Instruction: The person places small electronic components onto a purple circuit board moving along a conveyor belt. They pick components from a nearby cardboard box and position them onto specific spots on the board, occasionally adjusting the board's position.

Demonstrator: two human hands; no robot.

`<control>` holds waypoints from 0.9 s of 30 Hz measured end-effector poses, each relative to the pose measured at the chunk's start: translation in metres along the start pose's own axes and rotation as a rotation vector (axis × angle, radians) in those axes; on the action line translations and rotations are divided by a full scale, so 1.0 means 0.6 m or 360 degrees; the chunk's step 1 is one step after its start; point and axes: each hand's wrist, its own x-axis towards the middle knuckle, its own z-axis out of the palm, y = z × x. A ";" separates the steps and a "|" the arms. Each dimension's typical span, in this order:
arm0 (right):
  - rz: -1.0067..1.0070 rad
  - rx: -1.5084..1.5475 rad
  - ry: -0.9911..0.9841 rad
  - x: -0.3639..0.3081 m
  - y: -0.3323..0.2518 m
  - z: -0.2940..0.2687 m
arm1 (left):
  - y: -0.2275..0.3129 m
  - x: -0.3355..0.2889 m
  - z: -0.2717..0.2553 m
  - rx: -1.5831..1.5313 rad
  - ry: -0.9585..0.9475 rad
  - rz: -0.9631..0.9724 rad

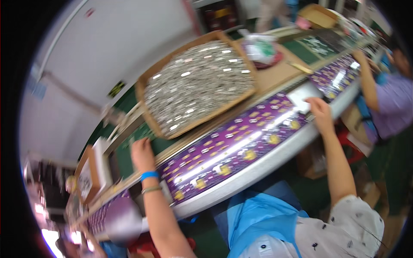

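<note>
- Where the head view is sharp enough to judge, a purple sheet (232, 146) is seen laid along the bench (258, 170), mostly between the two hands.
- The left hand (143, 151) is held over a green board (124, 161), beside the sheet's left end; its fingers are bent downward. Whether anything is grasped cannot be told, owing to blur.
- The right hand (319, 111) is held at a white card (301, 96) by the sheet's right end, fingers curled. Whether the card is pinched or merely touched cannot be told.
- A box (151, 118), heaped with silvery pieces (198, 86), is placed behind the sheet; it is touched by neither hand, as far as is shown.
- The step in hand is judged to be fingertip handling at both ends of the sheet.
- For the next move, careful fingertip control is judged to be called for, with the sheet left undisturbed.
</note>
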 end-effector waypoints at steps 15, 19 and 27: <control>-0.0117 0.0114 0.0001 0.016 0.051 -0.004 | -0.034 -0.038 -0.069 0.0017 -0.0020 -0.0150; -0.0137 0.0119 0.0039 0.014 0.045 0.001 | -0.036 -0.035 -0.069 -0.0121 0.0009 -0.0201; -0.0359 0.0032 0.0184 -0.114 -0.105 0.030 | 0.091 -0.102 -0.147 -0.1362 -0.0027 -0.0560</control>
